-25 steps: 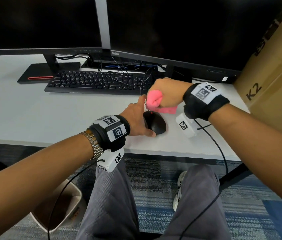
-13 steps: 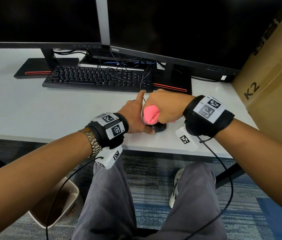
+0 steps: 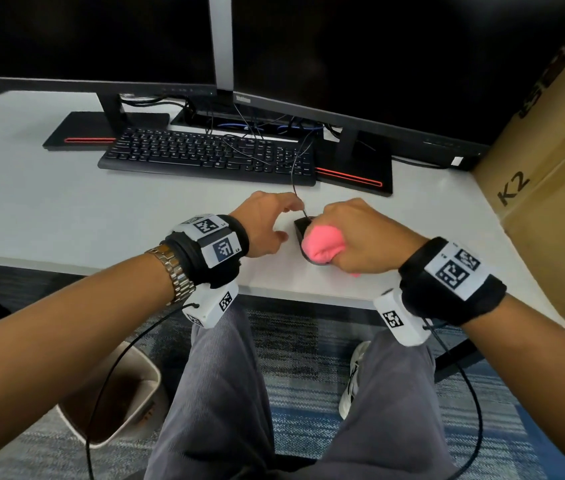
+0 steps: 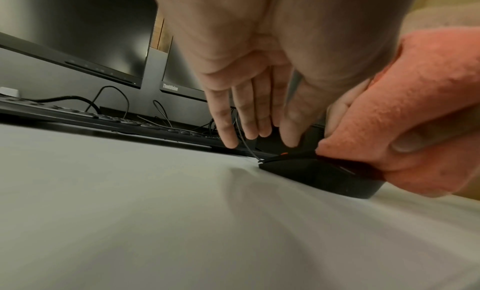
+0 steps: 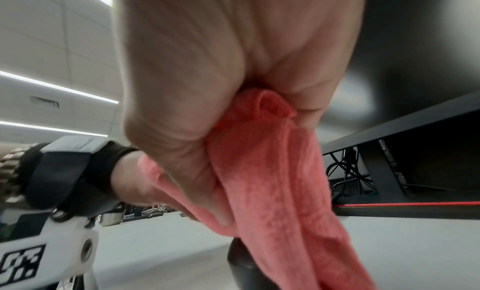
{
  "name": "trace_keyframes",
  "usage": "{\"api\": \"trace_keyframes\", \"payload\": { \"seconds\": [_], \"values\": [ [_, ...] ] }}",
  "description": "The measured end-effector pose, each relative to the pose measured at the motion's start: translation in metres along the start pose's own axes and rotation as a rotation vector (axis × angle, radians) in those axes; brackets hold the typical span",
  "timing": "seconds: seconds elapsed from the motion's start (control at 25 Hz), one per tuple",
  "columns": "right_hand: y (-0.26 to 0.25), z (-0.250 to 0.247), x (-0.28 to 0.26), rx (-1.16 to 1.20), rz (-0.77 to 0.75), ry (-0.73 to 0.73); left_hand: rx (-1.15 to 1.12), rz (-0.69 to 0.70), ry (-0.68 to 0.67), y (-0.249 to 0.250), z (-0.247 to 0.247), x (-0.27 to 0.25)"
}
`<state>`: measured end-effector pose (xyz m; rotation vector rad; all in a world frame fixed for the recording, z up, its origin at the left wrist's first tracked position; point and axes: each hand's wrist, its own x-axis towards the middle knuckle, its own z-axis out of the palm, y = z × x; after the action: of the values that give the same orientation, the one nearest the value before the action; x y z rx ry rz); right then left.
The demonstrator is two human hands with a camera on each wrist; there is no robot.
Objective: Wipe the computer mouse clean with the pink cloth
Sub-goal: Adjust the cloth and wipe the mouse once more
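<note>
The black computer mouse (image 3: 302,226) lies on the white desk (image 3: 66,209), close to the front edge. My right hand (image 3: 357,233) grips the bunched pink cloth (image 3: 324,247) in a fist and presses it onto the mouse's near end, hiding most of it. In the right wrist view the cloth (image 5: 272,181) hangs from the fist over the mouse (image 5: 241,263). My left hand (image 3: 291,220) is at the mouse's far left corner, fingers (image 4: 231,138) straight and pointing down by the mouse cable (image 4: 245,145), just clear of the mouse (image 4: 311,172). The cloth (image 4: 402,109) covers its rear.
A black keyboard (image 3: 204,154) lies behind the mouse, beneath two dark monitors, whose bases (image 3: 353,168) carry a red stripe. A large cardboard box (image 3: 551,161) walls the desk's right side. Loose cables run behind the keyboard. A waste bin (image 3: 114,403) stands on the floor at left.
The right hand came down from above the mouse and drew the cloth onto its near end. The left hand released the mouse's left side and shifted forward to the cable.
</note>
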<state>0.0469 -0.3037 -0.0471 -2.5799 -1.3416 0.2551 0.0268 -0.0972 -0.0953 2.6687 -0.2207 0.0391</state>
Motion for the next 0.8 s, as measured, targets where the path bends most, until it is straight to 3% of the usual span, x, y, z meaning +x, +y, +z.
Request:
{"api": "trace_keyframes", "payload": {
  "seconds": [0.24, 0.36, 0.44, 0.56, 0.68, 0.8],
  "values": [
    [-0.008, 0.027, -0.015, -0.019, 0.006, -0.107, -0.059, 0.087, 0.007, 0.011, 0.005, 0.002],
    [-0.001, 0.002, -0.022, 0.120, 0.056, 0.040, -0.051, 0.076, 0.023, 0.013, 0.005, 0.003],
    [0.012, -0.019, -0.024, 0.171, 0.138, 0.180, -0.044, 0.044, 0.031, 0.013, 0.004, 0.005],
    [0.045, -0.023, -0.015, 0.254, 0.376, 0.293, -0.078, -0.075, 0.015, 0.017, 0.006, 0.011],
    [0.061, -0.008, 0.002, 0.561, 0.575, 0.301, -0.077, -0.167, -0.015, 0.026, 0.009, 0.018],
    [0.060, 0.009, 0.007, 0.722, 0.625, 0.268, -0.109, -0.168, -0.049, 0.032, 0.007, 0.020]
  ]
}}
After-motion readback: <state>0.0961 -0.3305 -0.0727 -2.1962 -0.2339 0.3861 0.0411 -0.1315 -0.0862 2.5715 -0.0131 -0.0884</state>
